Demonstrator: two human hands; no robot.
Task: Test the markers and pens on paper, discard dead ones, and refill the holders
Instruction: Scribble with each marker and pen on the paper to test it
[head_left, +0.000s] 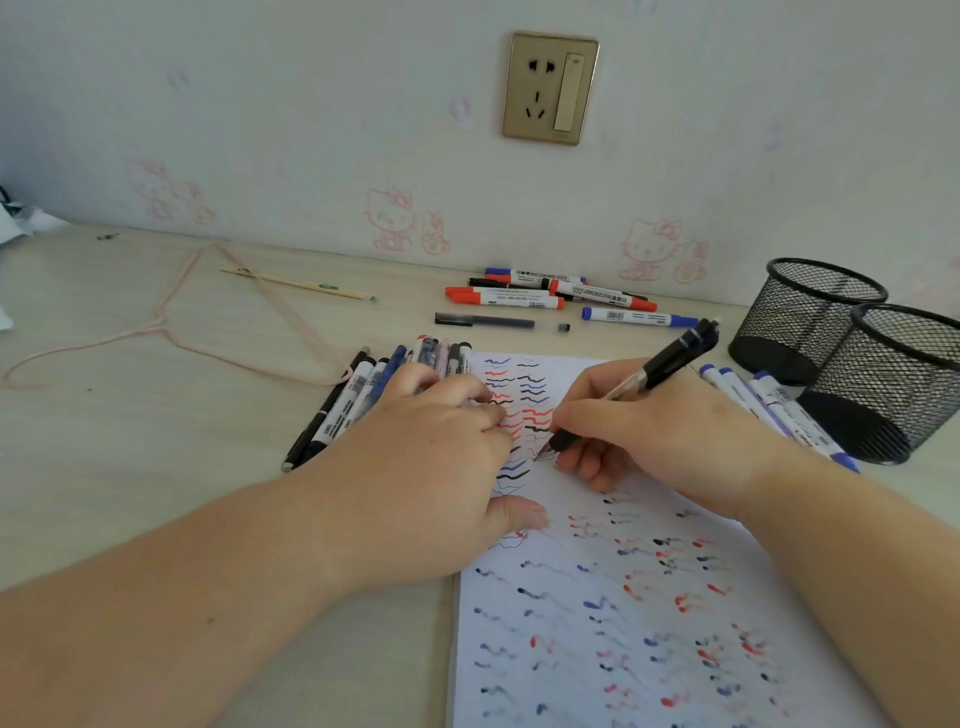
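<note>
Head-camera footage shows a slim black click pen with a clear lower barrel pinched low down, near its dark rubber grip, by the thumb and curled fingers of the right hand, with the tip set on the white sheet of paper covered in red, blue and black squiggles. The left hand is laid on the sheet's left edge, its fingers bent and its thumb flat on the paper, holding nothing. A pen of this kind is judged to be light, stiff and smooth-sided, so it is best taken at the rubber section, where slipping is least likely; the paper is thin and would shift easily unless pinned. A row of mixed black, blue and white pens and markers is fanned just beyond the left hand, a further group of white whiteboard markers with red and blue caps lies near the wall, and purple-capped white markers lie beside two empty black wire-mesh holders at the right of the pale wooden desk.
</note>
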